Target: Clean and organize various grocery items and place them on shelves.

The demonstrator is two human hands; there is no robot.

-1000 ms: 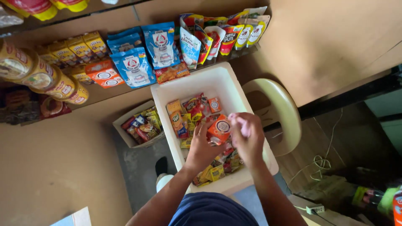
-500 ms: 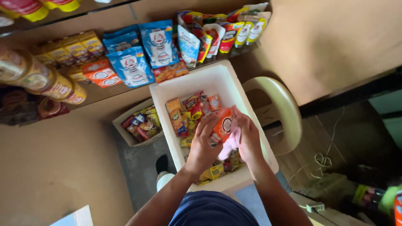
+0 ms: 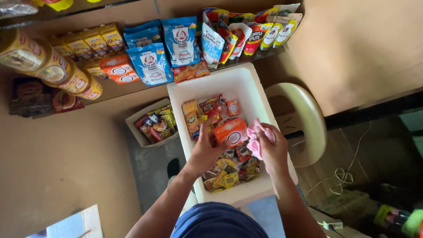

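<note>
My left hand [image 3: 206, 152] grips an orange packet [image 3: 231, 131] above a white foam box [image 3: 240, 81] filled with several small snack packets [image 3: 229, 169]. My right hand [image 3: 272, 147] is closed on a pink cloth [image 3: 254, 139], which touches the right edge of the orange packet. Both hands hover over the middle of the box.
A cream plastic stool [image 3: 306, 119] stands under the box on the right. A small basket of packets [image 3: 152, 123] sits on the floor to the left. Shelves behind hold blue pouches [image 3: 150, 61], orange packs [image 3: 116, 68], cans [image 3: 53, 66] and sauce pouches [image 3: 260, 33]. Cables [image 3: 341, 176] lie at right.
The orange packet has shifted left and turned flatter in my left hand. My right hand has bunched the pink cloth against the packet's right side.
</note>
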